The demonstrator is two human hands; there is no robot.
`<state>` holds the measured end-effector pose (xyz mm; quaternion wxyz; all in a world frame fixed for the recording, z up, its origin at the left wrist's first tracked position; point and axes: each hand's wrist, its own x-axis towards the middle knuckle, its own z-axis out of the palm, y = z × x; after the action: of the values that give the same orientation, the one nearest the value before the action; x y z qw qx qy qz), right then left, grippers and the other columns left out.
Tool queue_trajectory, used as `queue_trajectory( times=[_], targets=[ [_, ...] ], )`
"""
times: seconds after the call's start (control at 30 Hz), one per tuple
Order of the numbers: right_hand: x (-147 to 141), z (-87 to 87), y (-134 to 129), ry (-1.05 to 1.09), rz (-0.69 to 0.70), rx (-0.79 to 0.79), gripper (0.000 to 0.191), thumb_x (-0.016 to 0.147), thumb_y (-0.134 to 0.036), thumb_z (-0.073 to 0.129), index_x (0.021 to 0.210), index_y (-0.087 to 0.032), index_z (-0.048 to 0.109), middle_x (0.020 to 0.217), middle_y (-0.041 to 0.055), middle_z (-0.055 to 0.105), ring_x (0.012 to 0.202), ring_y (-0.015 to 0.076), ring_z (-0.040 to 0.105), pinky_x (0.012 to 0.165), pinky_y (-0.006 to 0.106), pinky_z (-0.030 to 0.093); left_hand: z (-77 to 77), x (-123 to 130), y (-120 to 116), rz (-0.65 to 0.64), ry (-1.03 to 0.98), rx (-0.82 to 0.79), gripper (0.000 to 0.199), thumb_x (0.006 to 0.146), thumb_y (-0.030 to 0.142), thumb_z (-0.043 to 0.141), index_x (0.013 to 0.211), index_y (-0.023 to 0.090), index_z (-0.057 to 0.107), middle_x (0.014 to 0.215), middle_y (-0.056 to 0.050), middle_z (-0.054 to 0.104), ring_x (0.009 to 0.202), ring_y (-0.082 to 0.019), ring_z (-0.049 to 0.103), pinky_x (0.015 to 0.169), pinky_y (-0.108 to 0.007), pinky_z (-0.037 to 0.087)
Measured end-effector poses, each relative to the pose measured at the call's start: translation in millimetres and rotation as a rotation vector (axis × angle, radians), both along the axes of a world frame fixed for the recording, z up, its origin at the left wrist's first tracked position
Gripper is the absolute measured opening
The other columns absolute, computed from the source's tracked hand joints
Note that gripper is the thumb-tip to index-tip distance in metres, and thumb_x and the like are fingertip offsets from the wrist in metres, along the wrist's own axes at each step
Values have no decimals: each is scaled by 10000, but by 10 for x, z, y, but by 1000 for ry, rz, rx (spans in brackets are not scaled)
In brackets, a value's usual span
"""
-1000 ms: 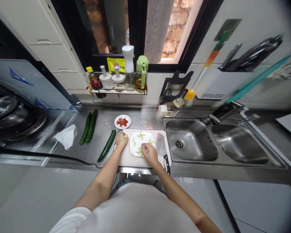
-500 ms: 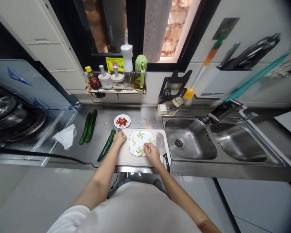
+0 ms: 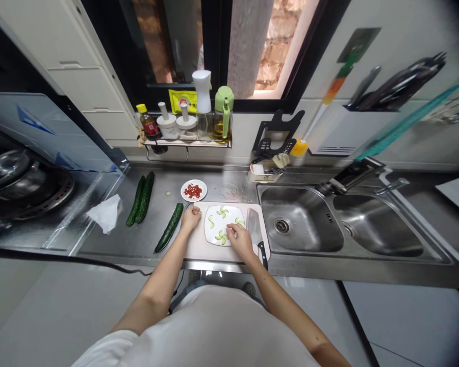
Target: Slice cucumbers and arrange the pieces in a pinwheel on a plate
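Observation:
My left hand (image 3: 191, 219) is closed over the left part of the pale cutting board (image 3: 195, 250), with a small cucumber slice (image 3: 199, 212) at its fingertips. Over the right side of a white square plate (image 3: 211, 235), my right hand (image 3: 240, 240) has its fingers pinched together; anything between them is too small to make out. Thin curved cucumber slices (image 3: 222, 211) lie on the plate in pinwheel shapes at the top and bottom, with more at its left and right. A kitchen knife (image 3: 263, 255) rests along the board's right edge. A partly cut cucumber (image 3: 169, 228) lies left of my left hand.
Behind the board is a small white plate (image 3: 183, 191) of chopped red pieces. Two whole cucumbers (image 3: 141, 199) and a crumpled white cloth or paper (image 3: 105, 214) lie to the left. A double sink (image 3: 302, 224) is at the right, and a seasoning rack (image 3: 187, 143) hangs behind.
My left hand has lifted slightly and shifted a little to the right, with the slice now showing at its fingertips. My right hand stays over the plate. The whole view has shifted slightly.

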<state>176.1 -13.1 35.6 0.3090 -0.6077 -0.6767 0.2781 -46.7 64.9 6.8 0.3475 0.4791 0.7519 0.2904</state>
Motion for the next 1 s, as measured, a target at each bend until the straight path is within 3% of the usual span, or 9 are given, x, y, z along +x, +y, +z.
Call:
queue_trajectory(
  times=[0.1,0.2,0.37,0.47,0.63,0.73,0.83,0.9,1.0],
  targets=[
    [-3,56,56,8,9,16,271,876,-308,481,976,-190,704,824,50,636,763,177,586,737,280,435,117,63,-19,36,-355,73,265,629,173,655,887,161,595,628,43,538,592,-105,529,633,-234,408],
    [-5,193,159,23,29,70,275,886,-302,479,1024,-197,693,840,48,631,769,176,580,751,288,439,296,129,-65,-72,-584,153,346,571,220,724,881,157,583,620,53,541,593,-93,531,642,-229,413],
    [-52,479,330,44,142,173,270,904,-263,472,1085,-216,667,920,53,625,837,175,574,758,284,438,607,217,-183,-285,-695,166,449,590,259,778,974,163,568,680,42,589,636,-90,567,664,-224,433],
    [-111,563,371,29,209,185,245,902,-257,494,1077,-227,663,924,48,615,889,183,563,785,290,430,710,264,-243,-360,-717,168,474,616,263,788,1016,164,554,689,41,598,636,-87,574,660,-220,436],
    [-180,511,372,26,290,151,130,866,-218,539,897,-217,665,887,37,614,880,180,553,799,297,411,703,317,-316,-401,-752,125,518,607,286,819,1034,168,551,666,49,587,628,-89,577,668,-223,440],
    [-190,436,386,116,278,127,112,839,-187,528,818,-201,637,846,28,617,821,169,553,773,294,413,637,327,-369,-317,-804,86,524,628,346,816,1057,172,569,734,14,629,677,-99,590,652,-206,423],
    [-193,390,413,274,215,83,113,831,-223,516,800,-194,620,822,23,625,776,159,556,749,286,427,564,339,-447,-206,-965,-40,522,753,531,688,1138,195,579,862,-38,666,711,-106,599,572,-185,384],
    [-195,382,428,367,186,41,125,826,-260,517,801,-193,620,821,22,634,785,159,565,754,285,437,526,356,-506,-202,-1114,-166,549,807,618,581,1169,206,584,900,-62,671,712,-117,602,545,-191,382],
    [-196,380,439,435,180,-24,146,813,-302,530,804,-191,624,813,24,647,807,164,577,767,287,448,502,389,-574,-216,-1256,-247,499,806,568,620,1158,215,602,921,-71,666,720,-124,596,569,-206,415]
  ],
)
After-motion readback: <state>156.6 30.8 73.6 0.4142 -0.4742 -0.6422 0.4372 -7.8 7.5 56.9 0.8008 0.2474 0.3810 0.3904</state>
